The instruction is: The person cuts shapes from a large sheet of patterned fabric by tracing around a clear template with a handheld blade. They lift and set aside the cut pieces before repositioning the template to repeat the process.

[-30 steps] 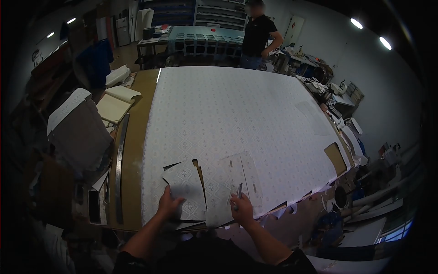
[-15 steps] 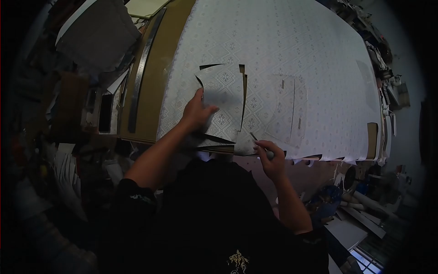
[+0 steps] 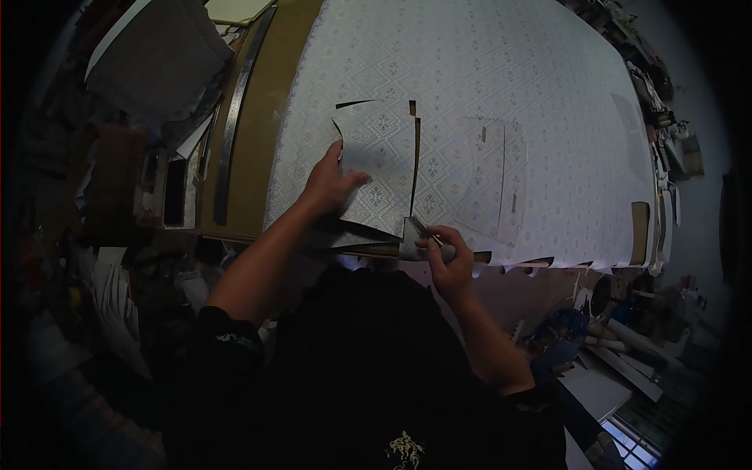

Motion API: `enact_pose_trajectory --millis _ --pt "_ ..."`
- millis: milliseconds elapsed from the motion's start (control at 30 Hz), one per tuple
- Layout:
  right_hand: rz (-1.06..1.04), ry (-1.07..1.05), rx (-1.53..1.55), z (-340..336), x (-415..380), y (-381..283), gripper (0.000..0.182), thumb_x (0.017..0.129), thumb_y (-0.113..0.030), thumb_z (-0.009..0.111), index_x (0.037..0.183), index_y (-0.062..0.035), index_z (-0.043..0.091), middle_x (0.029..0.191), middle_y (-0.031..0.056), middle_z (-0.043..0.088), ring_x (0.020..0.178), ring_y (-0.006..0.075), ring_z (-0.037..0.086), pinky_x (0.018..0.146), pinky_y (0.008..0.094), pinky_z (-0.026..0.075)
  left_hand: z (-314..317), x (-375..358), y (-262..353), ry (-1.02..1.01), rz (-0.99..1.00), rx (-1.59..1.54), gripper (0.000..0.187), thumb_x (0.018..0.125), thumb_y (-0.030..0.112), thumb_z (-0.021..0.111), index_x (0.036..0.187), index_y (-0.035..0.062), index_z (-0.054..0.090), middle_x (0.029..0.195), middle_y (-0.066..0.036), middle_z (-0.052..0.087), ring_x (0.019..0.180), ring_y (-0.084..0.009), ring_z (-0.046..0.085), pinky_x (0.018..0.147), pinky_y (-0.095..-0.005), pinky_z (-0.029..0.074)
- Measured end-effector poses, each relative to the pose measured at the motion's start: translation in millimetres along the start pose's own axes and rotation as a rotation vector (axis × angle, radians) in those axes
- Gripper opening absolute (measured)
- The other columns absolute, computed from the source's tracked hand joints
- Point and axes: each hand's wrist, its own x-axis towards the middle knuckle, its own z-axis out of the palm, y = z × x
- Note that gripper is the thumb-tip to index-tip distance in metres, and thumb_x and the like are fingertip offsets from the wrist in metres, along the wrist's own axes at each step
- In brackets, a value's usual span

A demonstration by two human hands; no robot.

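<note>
White-blue patterned sheet material (image 3: 548, 157) covers the worktable. Cuts outline a roughly rectangular panel (image 3: 384, 172) near its front edge, with dark gaps along several sides. My left hand (image 3: 327, 186) rests at the panel's left edge, thumb stretched across the top and apart from the fingers, which are partly hidden. In my right hand (image 3: 448, 254) is a slim craft knife (image 3: 418, 225), gripped between thumb and fingers. Its tip points up and left at the panel's lower right corner. Beneath the knife lies a small pale corner (image 3: 409, 249) of the sheet.
A long metal ruler (image 3: 239, 117) lies on the brown board (image 3: 274, 94) to the left. To the right of the panel is a clear rectangular template (image 3: 492, 176). Clutter crowds the table's sides, with a blue object (image 3: 560, 337) at lower right.
My right hand has moved left with the craft knife, bringing its tip to the panel's lower right corner. My left hand stays at the panel's left edge. The view has shifted slightly.
</note>
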Motion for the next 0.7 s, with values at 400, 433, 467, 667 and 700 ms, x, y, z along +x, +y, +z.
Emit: enact_pose_trajectory --millis 400,433,467,667,700 --pt "-0.035 0.129 -0.159 24 -8 3 0.024 0.099 -0.002 0.066 0.123 -0.0018 0.067 0.101 0.0155 0.08 0.1 0.0235 0.079 0.088 0.0335 0.059 0 -2 5 0.031 0.015 0.031 0.084 0.084 0.019 0.088 0.151 -0.0048 0.043 0.135 -0.025 0.068 0.124 -0.0347 0.068 0.109 -0.0399 0.05" --pt "-0.035 0.129 -0.162 26 -9 3 0.024 0.099 -0.002 0.066 0.123 -0.0018 0.067 0.101 0.0155 0.08 0.1 0.0235 0.079 0.088 0.0335 0.059 1 -1 3 0.027 0.014 0.03 0.085 0.084 0.02 0.088 0.151 -0.005 0.043 0.135 -0.025 0.068 0.124 -0.0348 0.068 0.109 -0.0399 0.05" --pt "-0.046 0.155 -0.159 29 -10 5 0.024 0.099 -0.003 0.066 0.123 -0.0018 0.067 0.102 0.0159 0.08 0.1 0.0236 0.079 0.089 0.0337 0.059 1 0 0 0.027 0.015 0.028 0.085 0.084 0.02 0.088 0.151 -0.005 0.043 0.135 -0.025 0.068 0.124 -0.0348 0.068 0.109 -0.0399 0.05" --pt "-0.098 0.242 -0.109 32 -8 16 0.024 0.1 -0.002 0.065 0.124 -0.0007 0.066 0.107 0.0183 0.079 0.104 0.0252 0.078 0.091 0.0334 0.059 1 7 -17 0.036 0.017 -0.07 0.086 0.085 0.021 0.088 0.152 -0.0054 0.042 0.136 -0.026 0.067 0.125 -0.0351 0.067 0.108 -0.0396 0.05" --pt "-0.121 0.254 -0.075 33 -8 15 0.024 0.1 -0.001 0.065 0.123 -0.0003 0.067 0.108 0.0189 0.078 0.104 0.0258 0.078 0.091 0.0332 0.059 1 5 -16 0.045 0.027 -0.037 0.086 0.085 0.021 0.087 0.152 -0.0057 0.042 0.136 -0.026 0.067 0.125 -0.0347 0.067 0.108 -0.0394 0.05"
